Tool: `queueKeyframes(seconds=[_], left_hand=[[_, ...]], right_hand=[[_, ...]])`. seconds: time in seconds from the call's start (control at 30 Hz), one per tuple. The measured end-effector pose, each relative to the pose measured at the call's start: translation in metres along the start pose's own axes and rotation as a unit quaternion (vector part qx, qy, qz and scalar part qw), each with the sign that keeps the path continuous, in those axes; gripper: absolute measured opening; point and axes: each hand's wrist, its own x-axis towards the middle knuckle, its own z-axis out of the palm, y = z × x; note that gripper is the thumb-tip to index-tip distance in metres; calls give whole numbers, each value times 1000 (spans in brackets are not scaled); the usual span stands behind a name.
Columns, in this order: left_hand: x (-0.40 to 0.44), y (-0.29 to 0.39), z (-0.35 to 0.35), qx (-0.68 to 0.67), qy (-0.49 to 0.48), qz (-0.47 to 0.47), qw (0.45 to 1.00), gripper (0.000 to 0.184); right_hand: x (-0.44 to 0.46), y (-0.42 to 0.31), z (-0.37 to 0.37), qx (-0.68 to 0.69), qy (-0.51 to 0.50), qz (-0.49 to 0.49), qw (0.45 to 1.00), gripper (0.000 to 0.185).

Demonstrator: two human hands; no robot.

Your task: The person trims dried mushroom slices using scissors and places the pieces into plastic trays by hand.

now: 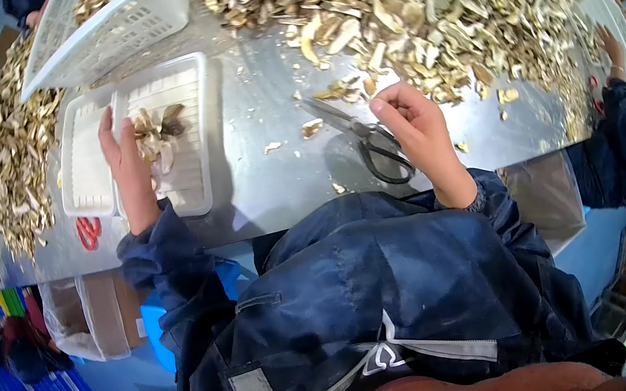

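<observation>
My left hand [129, 172] is over a white plastic tray [203, 89], its fingers stretched and apart. Beside those fingers, a small heap of mushroom slices [156, 145] lies in the tray's right section. My right hand [422, 131] hovers over the metal table at the near edge of a large mushroom pile [455, 6]. Its thumb and fingers are closed together, and whatever may be between them is hidden. Just left of that hand lies a pair of black-handled scissors [361, 134], blades pointing away to the left. A few loose slices [312, 127] are near the blades.
A white perforated basket [130, 40] with slices stands behind the tray. Red-handled scissors [88, 232] lie at the table's near left, beside another mushroom pile [11, 147]. At the right, a co-worker's hand [611, 48] reaches over the table. Lined boxes stand below.
</observation>
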Motion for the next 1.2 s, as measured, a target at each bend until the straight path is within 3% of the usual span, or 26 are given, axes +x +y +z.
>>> queueKeyframes(seconds=[0.1, 0.2, 0.3, 0.33, 0.37, 0.43, 0.63, 0.67, 0.77, 0.8, 0.9, 0.93, 1.03, 1.1, 1.2], left_hand=[[-12, 15, 1, 104, 29, 69, 992, 57], [-60, 48, 18, 89, -20, 116, 989, 58], [-140, 71, 47, 94, -220, 133, 962, 79], [-162, 75, 53, 183, -295, 181, 920, 85], [-175, 87, 58, 221, -330, 222, 890, 86], [-185, 99, 68, 277, -366, 215, 862, 85], [-172, 98, 107, 312, -351, 258, 844, 72], [-168, 100, 114, 312, -345, 254, 848, 61], [-149, 97, 130, 304, -329, 251, 858, 50], [-143, 93, 135, 287, -252, 331, 863, 34], [-106, 110, 140, 120, -216, 303, 921, 18], [-94, 114, 146, 130, -199, 293, 926, 15], [-54, 102, 183, 185, -193, 221, 938, 27], [-39, 92, 209, 314, -204, 199, 906, 33], [-44, 100, 211, 280, -232, 207, 908, 32]], right_hand=[[-19, 2, -16, -136, -5, -16, 991, 16], [-34, -5, -29, -300, -26, -95, 949, 28], [-42, -2, -38, -396, -32, -167, 902, 42], [-42, -2, -35, -410, -24, -180, 894, 47], [-44, 0, -33, -424, -17, -192, 885, 51], [-44, 8, -32, -423, -34, -181, 887, 53], [-38, 22, -33, -447, -33, -178, 876, 40], [-38, 23, -33, -450, -25, -177, 875, 39], [-39, 27, -37, -448, -3, -171, 877, 37], [-39, 28, -40, -447, 4, -169, 879, 36], [-43, 27, -49, -424, 4, -155, 892, 37], [-46, 27, -49, -420, 1, -146, 896, 36], [-49, 24, -49, -414, -1, -142, 899, 34], [-47, 28, -48, -413, 6, -156, 897, 33], [-49, 29, -55, -368, 36, -185, 910, 29]])
